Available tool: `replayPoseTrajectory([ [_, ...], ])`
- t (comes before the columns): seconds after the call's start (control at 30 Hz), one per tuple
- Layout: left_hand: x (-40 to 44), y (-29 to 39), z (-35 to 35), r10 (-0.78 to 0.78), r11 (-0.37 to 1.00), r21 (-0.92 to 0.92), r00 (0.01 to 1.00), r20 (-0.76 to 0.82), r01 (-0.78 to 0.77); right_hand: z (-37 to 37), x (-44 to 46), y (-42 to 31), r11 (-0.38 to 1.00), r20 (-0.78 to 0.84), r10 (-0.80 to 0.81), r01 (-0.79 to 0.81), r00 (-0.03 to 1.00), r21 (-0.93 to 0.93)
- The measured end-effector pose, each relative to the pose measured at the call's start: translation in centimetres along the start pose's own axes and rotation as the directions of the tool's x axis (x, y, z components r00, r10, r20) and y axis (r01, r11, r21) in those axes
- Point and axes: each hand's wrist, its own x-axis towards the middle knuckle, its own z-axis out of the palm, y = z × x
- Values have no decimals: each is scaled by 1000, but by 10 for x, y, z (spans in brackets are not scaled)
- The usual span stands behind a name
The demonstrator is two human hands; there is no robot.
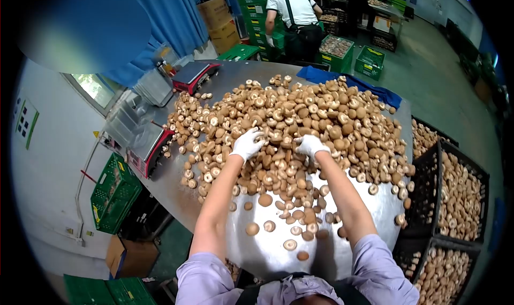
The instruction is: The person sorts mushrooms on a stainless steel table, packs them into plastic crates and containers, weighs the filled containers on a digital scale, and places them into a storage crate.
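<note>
A large heap of brown-capped shiitake mushrooms [284, 109] with pale stems covers much of a metal table [246, 251]. My left hand [247, 144], in a white glove, rests against the near middle of the heap, its fingers apart and pointing inward. Across from it, my right hand [311, 146], gloved as well, touches the mushrooms with fingers spread toward the left. Between the two hands lie several mushrooms; I see none gripped, though some fingertips are partly hidden. Loose mushrooms [290, 244] are scattered on the metal nearer my body.
Two red-sided scales [194, 76] [150, 151] stand at the table's left, beside clear plastic containers [124, 120]. Black crates [428, 198] full of mushrooms flank the right edge. Blue cloth [348, 83] lies at the far edge. Beyond it, a person [294, 16] bends near green crates [369, 62].
</note>
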Motion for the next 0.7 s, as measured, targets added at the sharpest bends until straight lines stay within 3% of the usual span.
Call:
replayPoseTrajectory([
  [0.03,-23,-1,3,20,1000,-15,998,-65,-21,-20,-19,-4,999,42,-43,43,998,-19],
  [0.07,-45,0,1,5,999,-36,1000,-9,-6,-40,-41,-9,995,83,-85,88,993,-37],
  [0.13,-94,0,8,-51,976,-212,999,-12,48,-52,-82,-2,989,-34,-132,134,991,63],
  [0.2,-146,1,25,-48,985,-168,994,-98,31,-66,-130,6,984,-30,-138,140,990,107],
  [0.27,-191,-7,50,0,936,-351,1000,-30,-11,-76,-186,13,984,53,-44,35,998,172],
  [0.3,-215,1,56,-28,928,-372,999,-20,18,-83,-220,16,984,15,-75,72,997,163],
  [0.33,-240,14,61,-54,919,-392,998,-12,46,-90,-252,19,990,9,-11,9,1000,142],
  [0.37,-260,27,65,-70,864,-500,998,-10,56,-110,-292,3,974,89,155,-168,984,154],
  [0.4,-276,38,72,-86,797,-600,996,-3,67,-94,-308,43,990,-18,94,-92,995,108],
  [0.47,-297,52,89,-2,770,-638,1000,-7,-3,-115,-379,32,966,-33,217,-210,976,152],
  [0.53,-316,82,96,-63,703,-706,996,59,86,-119,-441,38,882,-58,444,-424,894,207],
  [0.6,-326,115,105,-47,623,-773,992,115,119,-115,-506,47,872,-160,488,-473,858,123],
  [0.63,-329,129,115,26,549,-832,993,113,81,-113,-539,49,823,-154,564,-535,812,193],
  [0.7,-341,158,143,86,481,-858,965,248,178,-104,-609,43,731,-172,668,-595,724,334],
])
